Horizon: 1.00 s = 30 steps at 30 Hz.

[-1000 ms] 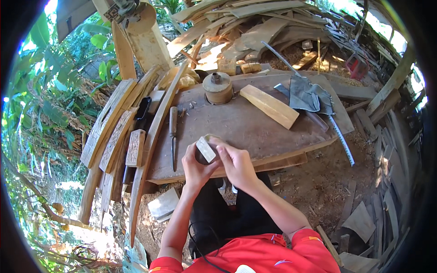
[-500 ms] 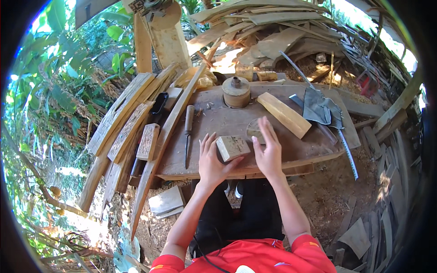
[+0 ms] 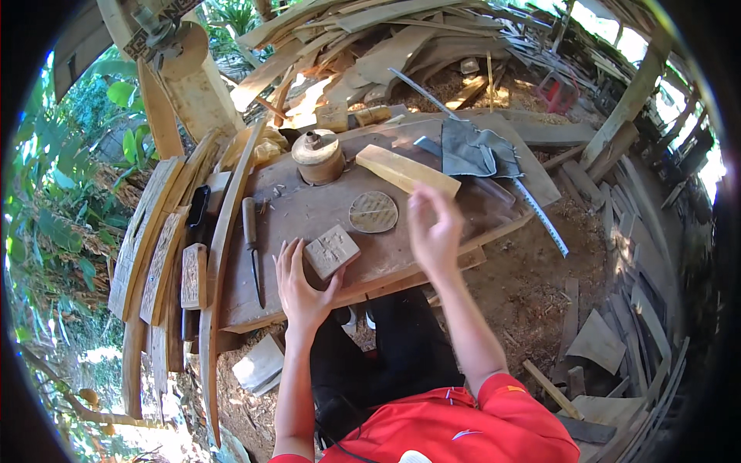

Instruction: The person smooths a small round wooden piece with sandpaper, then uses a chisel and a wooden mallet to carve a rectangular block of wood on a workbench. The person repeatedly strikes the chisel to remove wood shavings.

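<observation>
A squarish wood block point(image 3: 332, 252) with carved marks on its upper face lies near the bench's front edge. My left hand point(image 3: 302, 289) rests around its near left corner, fingers spread along one side and thumb by the near edge. Blurred by motion, my right hand point(image 3: 436, 231) is raised over the bench's front, near the end of a long smooth wood block point(image 3: 407, 170); whether anything is in its fingers does not show. Between the hands, farther back, lies a round flat wooden disc point(image 3: 373, 212). A wooden-handled knife point(image 3: 253, 251) lies to the left.
On the wooden bench point(image 3: 262, 201) stands a round wooden piece with a metal neck point(image 3: 319, 157). At the right are a grey cloth point(image 3: 478, 150) and a metal ruler point(image 3: 543, 218). Curved planks point(image 3: 224, 262) lean along the left; offcuts point(image 3: 598, 343) litter the ground at right.
My view has swung right, so the bench appears farther left. My right hand has moved right, away from the carved block and the disc. My left hand stays by the block.
</observation>
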### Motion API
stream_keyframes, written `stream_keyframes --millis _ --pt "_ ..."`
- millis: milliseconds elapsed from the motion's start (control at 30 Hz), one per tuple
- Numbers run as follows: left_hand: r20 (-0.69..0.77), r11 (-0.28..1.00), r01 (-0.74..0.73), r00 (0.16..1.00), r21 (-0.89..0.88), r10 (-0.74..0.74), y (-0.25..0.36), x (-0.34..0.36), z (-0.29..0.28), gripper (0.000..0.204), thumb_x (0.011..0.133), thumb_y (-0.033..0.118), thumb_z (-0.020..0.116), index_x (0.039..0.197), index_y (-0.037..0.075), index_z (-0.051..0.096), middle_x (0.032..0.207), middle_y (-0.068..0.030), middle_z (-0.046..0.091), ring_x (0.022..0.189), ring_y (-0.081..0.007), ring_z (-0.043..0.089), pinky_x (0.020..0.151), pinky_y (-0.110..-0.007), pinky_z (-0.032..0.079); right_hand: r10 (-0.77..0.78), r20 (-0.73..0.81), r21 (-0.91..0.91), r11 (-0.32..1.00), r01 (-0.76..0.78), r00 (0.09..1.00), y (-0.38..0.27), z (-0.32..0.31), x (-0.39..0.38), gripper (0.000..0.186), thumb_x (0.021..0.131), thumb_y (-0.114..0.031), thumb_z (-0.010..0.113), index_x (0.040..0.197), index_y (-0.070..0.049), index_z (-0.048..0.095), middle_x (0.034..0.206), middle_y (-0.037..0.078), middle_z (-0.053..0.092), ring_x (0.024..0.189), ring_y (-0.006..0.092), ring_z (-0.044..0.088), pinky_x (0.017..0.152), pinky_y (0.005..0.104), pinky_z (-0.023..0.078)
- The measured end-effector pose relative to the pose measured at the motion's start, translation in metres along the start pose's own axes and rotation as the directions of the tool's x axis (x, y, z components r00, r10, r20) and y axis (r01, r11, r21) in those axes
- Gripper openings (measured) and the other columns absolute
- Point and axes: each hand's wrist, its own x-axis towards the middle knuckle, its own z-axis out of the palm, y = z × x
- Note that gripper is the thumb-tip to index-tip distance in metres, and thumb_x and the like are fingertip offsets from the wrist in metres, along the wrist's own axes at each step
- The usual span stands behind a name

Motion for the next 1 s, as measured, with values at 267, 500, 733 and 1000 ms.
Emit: stream_keyframes --millis 267,500,733,1000 --pt "-0.082 0.992 0.026 0.996 0.124 -0.016 0.011 -0.006 0.012 0.074 0.074 0.042 0.094 0.123 -0.002 0.061 0.139 -0.0258 0.057 0.14 -0.0482 0.048 0.121 -0.058 0.036 -0.167 0.01 -0.871 0.484 0.091 0.986 0.104 -0.084 0.06 0.035 0.095 -0.029 0.076 0.121 -0.006 0.072 0.116 0.014 0.074 0.112 0.0321 0.068 0.11 0.046 0.044" --pt "0.0 0.99 -0.083 0.996 0.111 0.084 0.019 -0.001 0.012 0.08 0.076 0.043 0.093 0.132 -0.003 0.058 0.148 -0.027 0.05 0.143 -0.0489 0.044 0.124 -0.063 0.031 0.039 -0.139 -0.649 0.751 -0.12 0.99 0.115 -0.09 0.05 0.023 0.101 -0.024 0.067 0.107 -0.004 0.077 0.1 0.017 0.077 0.099 0.0335 0.072 0.094 0.0441 0.05" --pt "0.102 0.993 -0.068 0.993 0.101 0.058 0.056 0.033 0.042 0.085 0.082 0.051 0.087 0.134 -0.011 0.063 0.153 -0.0335 0.044 0.148 -0.0512 0.037 0.127 -0.062 0.025 0.037 -0.137 -0.625 0.772 -0.115 0.99 0.113 -0.088 0.051 0.02 0.102 -0.019 0.065 0.108 -0.003 0.075 0.098 0.018 0.077 0.097 0.0351 0.073 0.092 0.0436 0.051" --pt "0.386 0.942 -0.329 0.863 -0.057 0.325 0.106 0.111 0.07 0.075 0.089 0.028 0.076 0.152 -0.003 0.05 0.16 -0.0317 0.041 0.153 -0.049 0.033 0.13 -0.055 0.024 0.027 -0.137 -0.668 0.735 -0.112 0.99 0.112 -0.087 0.05 0.017 0.099 -0.018 0.067 0.107 -0.005 0.076 0.098 0.015 0.077 0.097 0.0317 0.073 0.092 0.0426 0.051"
